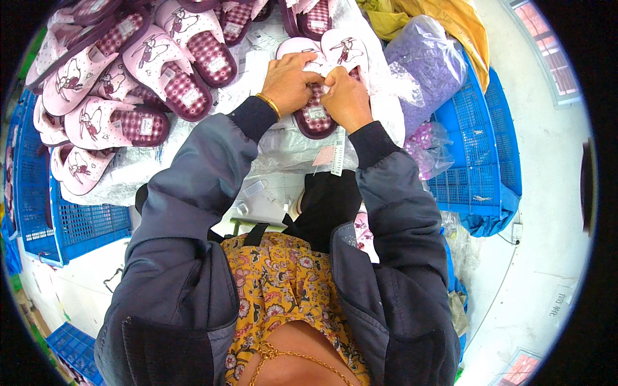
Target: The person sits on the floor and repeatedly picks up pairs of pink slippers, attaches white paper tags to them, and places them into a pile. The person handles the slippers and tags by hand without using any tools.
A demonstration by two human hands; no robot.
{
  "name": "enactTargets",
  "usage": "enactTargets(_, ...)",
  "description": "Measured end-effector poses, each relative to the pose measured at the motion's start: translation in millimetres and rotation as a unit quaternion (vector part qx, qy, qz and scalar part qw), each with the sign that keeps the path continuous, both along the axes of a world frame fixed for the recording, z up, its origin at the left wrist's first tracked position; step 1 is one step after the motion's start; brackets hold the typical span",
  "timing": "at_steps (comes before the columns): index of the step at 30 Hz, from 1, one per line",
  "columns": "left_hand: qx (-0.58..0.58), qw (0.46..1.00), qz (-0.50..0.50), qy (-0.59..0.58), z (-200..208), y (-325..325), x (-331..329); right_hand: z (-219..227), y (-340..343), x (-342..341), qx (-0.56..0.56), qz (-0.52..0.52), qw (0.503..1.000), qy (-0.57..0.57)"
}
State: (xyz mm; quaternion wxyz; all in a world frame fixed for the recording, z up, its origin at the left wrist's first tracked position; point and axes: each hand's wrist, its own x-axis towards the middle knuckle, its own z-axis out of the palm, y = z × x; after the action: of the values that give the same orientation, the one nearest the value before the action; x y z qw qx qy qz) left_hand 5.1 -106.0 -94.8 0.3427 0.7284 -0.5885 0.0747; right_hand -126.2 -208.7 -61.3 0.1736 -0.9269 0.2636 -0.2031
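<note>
A pair of pink slippers with dark drawings on the uppers and plum checked insoles lies in front of me, toes away. My left hand (288,85) is closed over the opening of the left slipper (315,121), its thumb turned inward. Close beside it, my right hand (347,100) is closed with fingers bent at the inner edge of the right slipper (347,51), covering most of its insole. The fingertips of both hands meet between the two uppers; any small thing pinched there is hidden. A white printed strip (338,152) hangs below the heels.
Many similar slippers (168,74) are heaped at the left and far side on white plastic wrapping (138,177). Blue crates (96,225) stand at the left, and another blue basket (467,183) at the right. Beside that basket sits a clear bag of purple material (428,71), under yellow cloth (460,19).
</note>
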Motion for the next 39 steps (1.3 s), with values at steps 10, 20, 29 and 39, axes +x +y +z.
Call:
enactTargets(10, 0.009, 1.0, 0.003, -0.008, 1, 0, -1, 0, -4, -2, 0.003, 0.017, 1.0, 0.011)
enactTargets(20, 0.016, 1.0, 0.004, -0.004, 2, 0, -2, 2, -1, -1, 0.0, 0.006, 1.0, 0.023)
enactTargets(29, 0.021, 1.0, 0.01, -0.012, 2, -1, -3, 2, 1, 1, -0.017, -0.004, 1.0, 0.015)
enactTargets(39, 0.024, 0.999, 0.008, -0.034, 5, -2, -5, 11, 10, -1, -0.03, -0.051, 0.997, 0.05)
